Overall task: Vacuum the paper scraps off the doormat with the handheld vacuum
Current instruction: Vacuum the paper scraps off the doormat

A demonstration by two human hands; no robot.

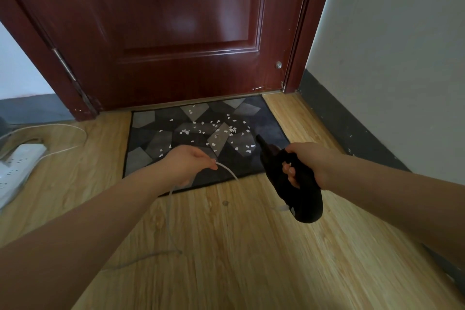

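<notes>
A dark doormat [271, 118] with grey angular patches lies on the wooden floor before a red-brown door. Several small white paper scraps [216, 128] are strewn over its middle and right part. My right hand [307, 161] grips the handle of a black handheld vacuum [299, 194]; its narrow nozzle points toward the mat and hovers over the mat's near right corner. My left hand [188, 163] holds the vacuum's thin white cord [230, 171] above the mat's near edge. The cord loops from that hand toward the vacuum's rear and also trails down across the floor.
A white power strip [17, 166] with white cables lies on the floor at the far left. The closed door [176, 33] stands right behind the mat. A white wall with a dark skirting board [352, 126] runs along the right. Bare wooden floor stretches in the foreground.
</notes>
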